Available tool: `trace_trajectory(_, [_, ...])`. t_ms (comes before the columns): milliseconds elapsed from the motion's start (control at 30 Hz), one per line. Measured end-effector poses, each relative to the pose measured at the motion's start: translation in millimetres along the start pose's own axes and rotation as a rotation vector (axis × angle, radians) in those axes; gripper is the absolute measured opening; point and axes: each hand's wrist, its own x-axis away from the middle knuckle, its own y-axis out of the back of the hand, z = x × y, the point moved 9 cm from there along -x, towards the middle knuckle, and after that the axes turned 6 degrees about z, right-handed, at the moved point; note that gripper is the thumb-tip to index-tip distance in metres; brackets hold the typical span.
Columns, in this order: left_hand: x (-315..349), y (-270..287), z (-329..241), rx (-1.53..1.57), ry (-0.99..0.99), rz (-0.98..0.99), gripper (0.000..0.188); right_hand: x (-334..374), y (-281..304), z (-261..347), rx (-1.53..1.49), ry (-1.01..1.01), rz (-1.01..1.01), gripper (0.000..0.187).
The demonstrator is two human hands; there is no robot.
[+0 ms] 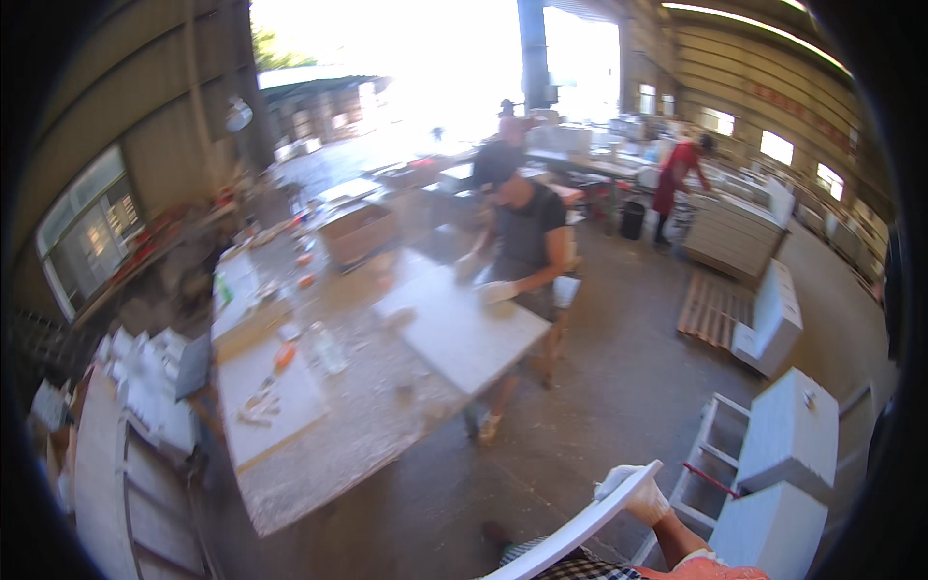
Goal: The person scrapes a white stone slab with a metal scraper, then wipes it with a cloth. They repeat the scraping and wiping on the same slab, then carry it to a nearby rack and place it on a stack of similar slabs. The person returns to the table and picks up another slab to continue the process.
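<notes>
My right hand (640, 495), in a white glove, is closed round the far end of a long white panel (580, 530). The panel is seen nearly edge-on and slants from the lower edge up to the right, in front of my checked clothing. Its near end runs out of the picture. My left hand does not show. Ahead of me stands a large dusty worktable (377, 440). A white board (464, 324) lies on it, and a co-worker (527, 227) in dark clothing has gloved hands on that board.
On the table are a cardboard box (358, 232), a clear bottle (329, 348) and an orange tool (284, 357). White box-like pieces (788, 430) stand on a frame at right, beyond them a wooden pallet (712, 311). Another person (680, 179) in red works farther back.
</notes>
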Motion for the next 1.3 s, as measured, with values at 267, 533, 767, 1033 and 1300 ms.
trace_trajectory(267, [151.2,201.8,4.1,0.258,-0.211,-0.559,0.037,-192.5,-217.6,38.8,-0.159,0.179,0.574,0.007])
trace_trajectory(533, [258.0,225.9,66.3,0.515,-0.253,-0.917,0.039,-243.4,-452.3,88.2,0.031,0.377,1.115,0.017])
trace_trajectory(767, [189.3,291.2,23.8,0.594,-0.268,-0.951,0.040,-210.5,-633.0,103.4,-0.007,0.335,1.357,0.037])
trace_trajectory(1033, [66.7,385.5,-139.6,0.556,-0.323,-0.872,0.042,-168.7,-770.1,119.8,0.069,0.288,1.214,0.063])
trace_trajectory(1300, [-21.4,444.6,-264.3,0.489,-0.353,-0.874,0.044,-194.2,-868.5,113.8,0.112,0.249,1.024,0.032])
